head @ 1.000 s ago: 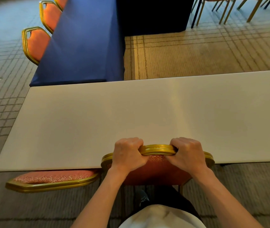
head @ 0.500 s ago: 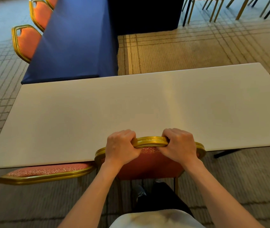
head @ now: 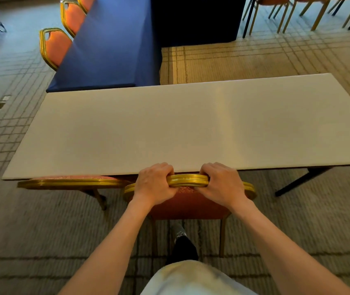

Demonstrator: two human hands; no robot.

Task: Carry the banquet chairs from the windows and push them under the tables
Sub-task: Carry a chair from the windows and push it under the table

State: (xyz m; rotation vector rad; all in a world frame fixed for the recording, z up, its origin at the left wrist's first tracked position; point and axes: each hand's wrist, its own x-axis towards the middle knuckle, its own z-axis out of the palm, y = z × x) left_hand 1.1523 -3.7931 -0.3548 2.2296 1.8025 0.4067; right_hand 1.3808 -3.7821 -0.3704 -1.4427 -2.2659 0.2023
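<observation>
A banquet chair (head: 187, 180) with a gold frame and red-orange back stands at the near edge of a bare white table (head: 169, 124). Its seat is hidden under the tabletop. My left hand (head: 154, 184) and my right hand (head: 223, 184) both grip the gold top rail of its back, fingers curled over it. A second matching chair (head: 69, 183) is tucked under the same table just to the left, only its back top showing.
A blue-clothed table (head: 110, 45) stands beyond on the left with three orange chairs (head: 52, 46) pushed along its left side. More chair legs (head: 297, 15) stand at the far right. The white table's black leg (head: 299, 179) angles down at right. Carpet lies all around.
The chair has slid forward, further under the white table, with both hands still on its top rail. The view has shifted slightly.
</observation>
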